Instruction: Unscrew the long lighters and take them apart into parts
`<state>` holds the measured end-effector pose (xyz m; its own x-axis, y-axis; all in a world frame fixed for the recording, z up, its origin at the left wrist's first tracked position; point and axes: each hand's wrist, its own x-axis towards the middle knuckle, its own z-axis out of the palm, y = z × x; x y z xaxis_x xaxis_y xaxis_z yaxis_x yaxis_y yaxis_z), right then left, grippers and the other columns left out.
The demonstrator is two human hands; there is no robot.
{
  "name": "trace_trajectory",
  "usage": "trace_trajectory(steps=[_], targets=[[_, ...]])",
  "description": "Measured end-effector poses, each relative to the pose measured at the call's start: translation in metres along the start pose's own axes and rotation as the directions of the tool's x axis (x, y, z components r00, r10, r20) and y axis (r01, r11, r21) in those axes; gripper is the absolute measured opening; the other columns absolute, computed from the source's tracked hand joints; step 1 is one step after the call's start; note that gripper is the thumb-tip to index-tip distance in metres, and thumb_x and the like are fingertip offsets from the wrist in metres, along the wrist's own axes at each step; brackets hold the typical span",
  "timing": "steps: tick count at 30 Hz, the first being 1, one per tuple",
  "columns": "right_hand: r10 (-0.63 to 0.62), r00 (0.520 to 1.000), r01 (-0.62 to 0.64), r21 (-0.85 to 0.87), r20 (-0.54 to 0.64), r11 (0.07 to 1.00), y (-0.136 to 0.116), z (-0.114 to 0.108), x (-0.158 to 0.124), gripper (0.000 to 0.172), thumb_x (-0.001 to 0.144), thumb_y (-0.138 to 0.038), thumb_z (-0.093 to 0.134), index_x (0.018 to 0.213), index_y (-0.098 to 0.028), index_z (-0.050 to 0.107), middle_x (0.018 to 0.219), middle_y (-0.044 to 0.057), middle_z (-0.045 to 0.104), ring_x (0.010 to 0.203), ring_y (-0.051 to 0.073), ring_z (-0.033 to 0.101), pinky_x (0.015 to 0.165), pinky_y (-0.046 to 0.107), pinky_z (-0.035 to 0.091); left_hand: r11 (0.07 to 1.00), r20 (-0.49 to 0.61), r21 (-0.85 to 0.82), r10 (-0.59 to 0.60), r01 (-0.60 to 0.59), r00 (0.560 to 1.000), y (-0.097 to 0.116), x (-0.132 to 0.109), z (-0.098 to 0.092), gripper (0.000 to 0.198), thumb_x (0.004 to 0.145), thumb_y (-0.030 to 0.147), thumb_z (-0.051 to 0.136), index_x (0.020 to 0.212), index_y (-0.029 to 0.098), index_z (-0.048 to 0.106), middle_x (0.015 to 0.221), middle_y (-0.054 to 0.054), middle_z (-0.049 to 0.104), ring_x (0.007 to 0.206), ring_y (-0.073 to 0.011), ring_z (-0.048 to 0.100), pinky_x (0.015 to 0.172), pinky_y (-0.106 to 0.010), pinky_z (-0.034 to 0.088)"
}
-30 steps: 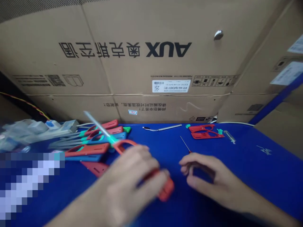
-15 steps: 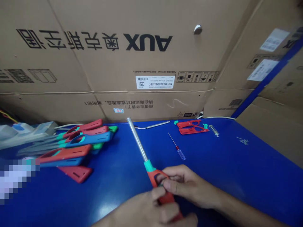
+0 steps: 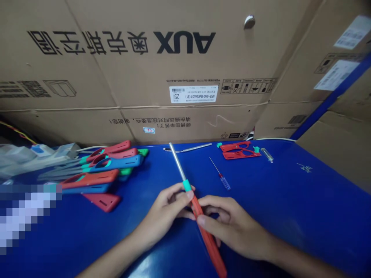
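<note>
A long-necked gas lighter point(image 3: 213, 247) with a red-orange handle, a turquoise collar and a silver metal tube is held off the blue table, seen edge-on with its tube pointing away from me. My left hand point(image 3: 171, 208) grips it just below the collar, thumb on top. Lower down, my right hand point(image 3: 234, 224) pinches the handle, its thumb along the near edge and fingers behind. Beyond my right hand lies a small screwdriver point(image 3: 223, 181) with a clear blue and red handle.
Several lighters point(image 3: 116, 161) in red, blue and green are piled at the left, near a white power strip point(image 3: 52, 154). At the back lie a thin metal tube point(image 3: 197, 147), opened red handle shells point(image 3: 240, 151) and a clear fuel tank point(image 3: 267, 155). Cardboard point(image 3: 130, 85) walls the table's back.
The lighter has been turned from its broad side to its narrow edge. My left hand has moved up from the lower handle to near the collar. The view has shifted slightly.
</note>
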<state>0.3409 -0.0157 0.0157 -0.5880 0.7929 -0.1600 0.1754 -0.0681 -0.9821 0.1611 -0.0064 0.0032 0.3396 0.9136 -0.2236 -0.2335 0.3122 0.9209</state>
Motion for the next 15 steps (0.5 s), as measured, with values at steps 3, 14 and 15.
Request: trace_trajectory(steps=[3,14,15], targets=[[0.052,0.997,-0.060,0.136,0.062,0.989,-0.002,-0.004,0.002,0.022,0.086,-0.035,0.058,0.091,-0.014,0.064,0.074,-0.002,0.055,0.055,0.008,0.051,0.054,0.023,0.046,0.997,0.016,-0.060,-0.037,0.038,0.999,0.003,-0.003,-0.003,0.032,0.080,0.037,0.074,0.101,0.014,0.067,0.089,-0.005,0.068,0.084,-0.0206,0.066,0.078,-0.036,0.056],[0.128,0.946,-0.261,0.465,0.298,0.846,0.001,-0.002,-0.007,0.024,0.085,-0.037,0.061,0.091,-0.017,0.051,0.073,0.000,0.065,0.039,0.002,0.042,0.040,0.014,0.031,0.986,0.213,0.156,-0.084,0.051,0.973,-0.003,-0.011,-0.019,0.043,0.068,0.051,0.080,0.075,0.015,0.060,0.053,0.002,0.056,0.042,-0.0072,0.045,0.040,-0.018,0.033],[0.124,0.948,-0.256,0.467,0.294,0.847,0.001,-0.002,-0.009,0.025,0.084,-0.037,0.064,0.087,-0.015,0.052,0.075,0.000,0.064,0.043,0.001,0.042,0.043,0.014,0.030,0.975,0.251,0.222,-0.063,0.006,0.966,-0.004,-0.014,-0.020,0.044,0.066,0.053,0.080,0.070,0.016,0.057,0.052,0.003,0.053,0.042,-0.0066,0.042,0.040,-0.018,0.030]])
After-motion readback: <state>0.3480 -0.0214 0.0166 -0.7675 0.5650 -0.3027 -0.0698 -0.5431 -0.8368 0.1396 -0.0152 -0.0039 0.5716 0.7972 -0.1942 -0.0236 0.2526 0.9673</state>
